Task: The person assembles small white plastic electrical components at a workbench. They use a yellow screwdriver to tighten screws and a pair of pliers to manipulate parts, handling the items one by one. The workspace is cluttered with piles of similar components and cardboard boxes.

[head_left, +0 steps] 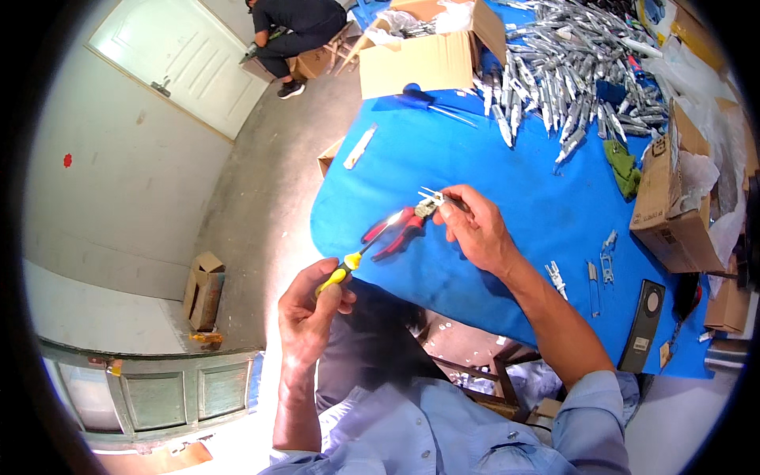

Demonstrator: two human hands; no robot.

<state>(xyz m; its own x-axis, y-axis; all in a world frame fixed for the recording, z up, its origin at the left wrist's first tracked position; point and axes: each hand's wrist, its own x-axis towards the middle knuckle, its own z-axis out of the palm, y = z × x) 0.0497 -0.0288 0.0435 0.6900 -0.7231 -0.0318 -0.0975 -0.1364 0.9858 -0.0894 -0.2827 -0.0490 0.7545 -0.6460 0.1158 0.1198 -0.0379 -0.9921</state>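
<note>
My left hand [310,309] is closed around the yellow and black handle of a screwdriver [340,275], its shaft slanting up to the right. In my right hand [475,229], thumb and fingers pinch a small pale part with thin metal prongs [431,193]. A pair of pliers with red handles [408,237] lies on the blue tabletop [467,277], between my two hands. The screwdriver's shaft passes in front of the pliers' handles, and glare hides its tip. The pliers' jaws sit close to the pinched part; whether they touch it I cannot tell.
A large heap of silvery, slim tool bodies [562,79] covers the far right, beside an open cardboard box [419,67]. A blue-handled tool [416,96] and a pale strip [361,147] lie farther off. Loose metal parts [556,279] and a dark flat box [643,324] lie right. A person [301,32] sits beyond.
</note>
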